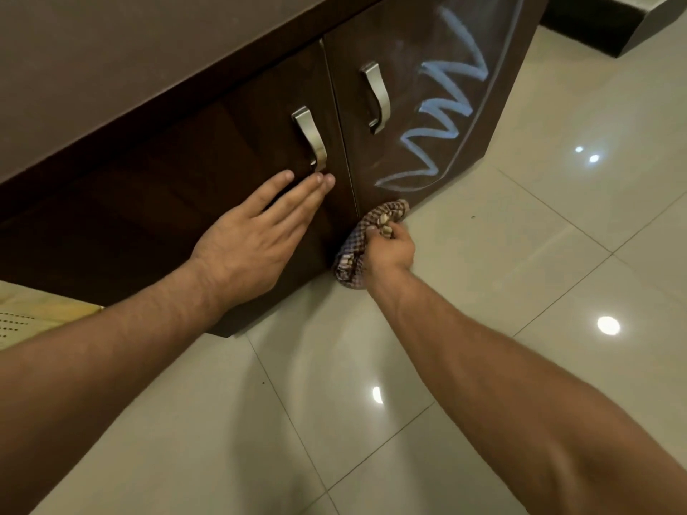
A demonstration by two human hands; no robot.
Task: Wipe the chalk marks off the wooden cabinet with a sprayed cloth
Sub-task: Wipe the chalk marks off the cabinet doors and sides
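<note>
Bunching a checked cloth (366,239) into a wad, the right hand (388,250) has its fingers curled tight around it and presses it against the foot of the right-hand cabinet door (401,117), where door meets floor. That grip looks chosen to give a firm pad for rubbing. The cloth is woven, brown-and-cream, soft and crumpled; whether it is damp cannot be told.

At ten o'clock from it, the left hand (256,232) lies flat and open on the left-hand door (208,172), fingers straight and close together, thumb apart, fingertips just below a curved brushed-metal handle (310,139). It probably braces the body and keeps that door shut during the scrubbing.

Toward one o'clock from the cloth, the chalk marks (442,105) run up the right door as a pale blue zigzag, dusty and matte on dark, smooth, faintly glossy wood. Its lowest stroke ends just above the cloth, so most wiping seems still to be done. A second handle (377,96) sits beside it. Glossy cream floor tiles (502,291) mirror ceiling lights.
</note>
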